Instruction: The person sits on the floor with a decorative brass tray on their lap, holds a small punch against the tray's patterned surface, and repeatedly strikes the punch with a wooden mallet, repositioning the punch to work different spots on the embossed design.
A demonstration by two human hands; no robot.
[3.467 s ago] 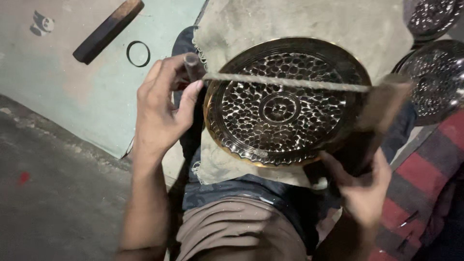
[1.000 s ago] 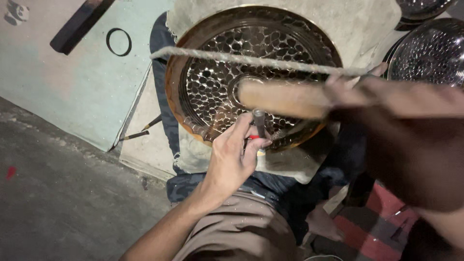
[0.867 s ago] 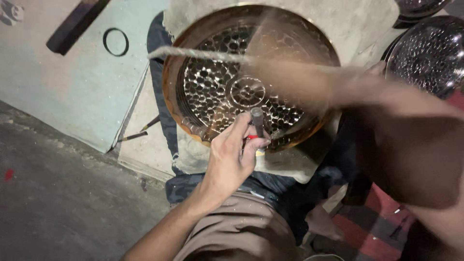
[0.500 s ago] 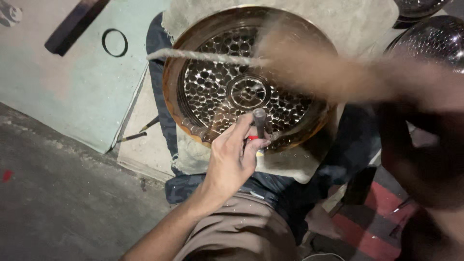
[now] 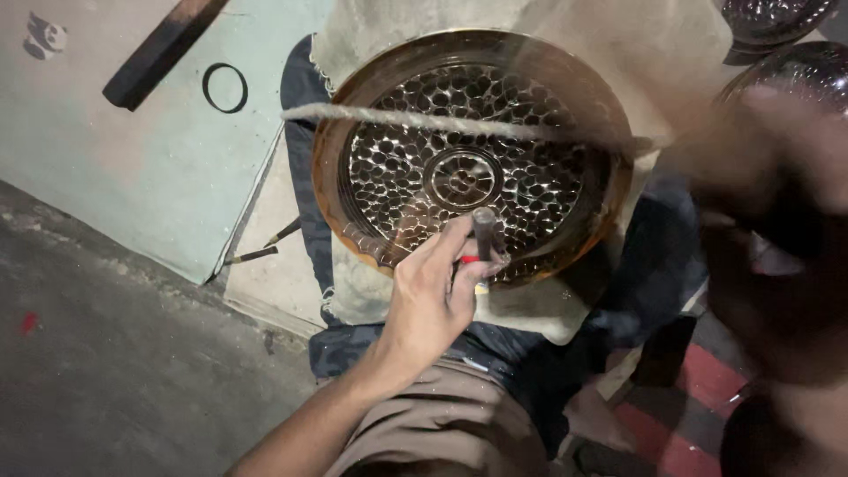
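At the far left a dark flat bar (image 5: 163, 50) and a thin black ring (image 5: 224, 87) lay on a pale green board (image 5: 115, 168), with two thin dark rods (image 5: 261, 247) sticking out from under its lower edge. Just right of these, a round hammered metal tray with a dimpled, shiny face (image 5: 473, 155) rested on a pale cloth (image 5: 645, 53) spread over the person's lap. A taut pale cord (image 5: 415, 119) ran across the upper part of the tray. The left hand (image 5: 433, 300) was closed around a short dark metal punch (image 5: 485, 231), held upright with its tip on the tray's lower rim area, a bit of red showing beside the fingers. Further right, the right hand (image 5: 777, 212) was a dark blur raised close to the camera; whether it was closed on anything could not be told. At the top right, more patterned metal trays (image 5: 777, 18) lay near the edge.
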